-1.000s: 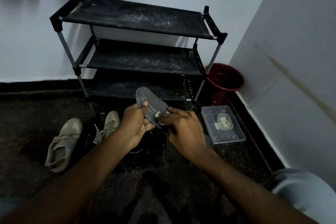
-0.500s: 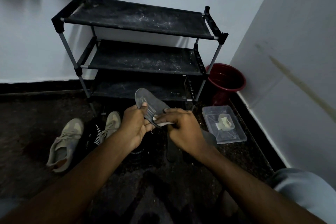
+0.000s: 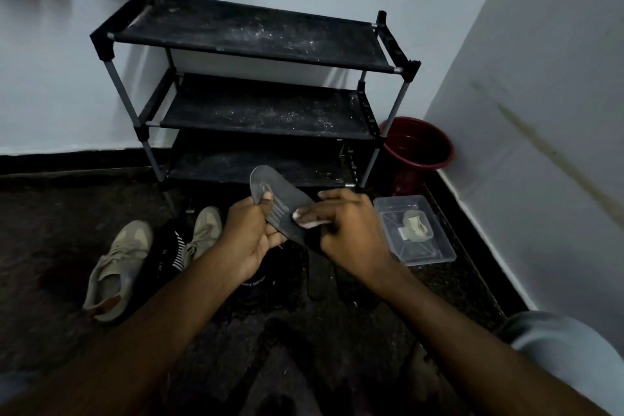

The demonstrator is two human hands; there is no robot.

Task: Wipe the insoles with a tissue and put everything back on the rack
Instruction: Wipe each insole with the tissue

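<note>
Held up in front of the rack [image 3: 253, 30], over the floor [image 3: 50, 246]: a dark grey insole [image 3: 283, 199], tilted, round end up and to the left. Gripped near that upper end by the left hand [image 3: 250, 240], thumb on top, fingers curled under. Pressed on the lower part of the insole: a small white tissue [image 3: 309, 218], pinched in the curled fingers of the right hand [image 3: 351, 233]. Both hands close together, with the insole between them.

Down on the floor, under the right hand: a second insole [image 3: 317, 273], dark and flat, partly hidden by that hand.

To the left on the floor: two tan shoes [image 3: 114, 267], lying on their sides, with a dark thing with white stripes [image 3: 169, 253] between them. Too dark to tell what kind of thing.

Behind, against the white wall: the black rack with three shelves and grey poles, pale dusty specks on the upper two shelves.

To the right of the rack, in the corner: a red bucket [image 3: 418, 149]. Near it on the floor, just beside the right hand: a clear plastic box [image 3: 435, 253] with a crumpled pale scrap [image 3: 415, 226] inside.
</note>
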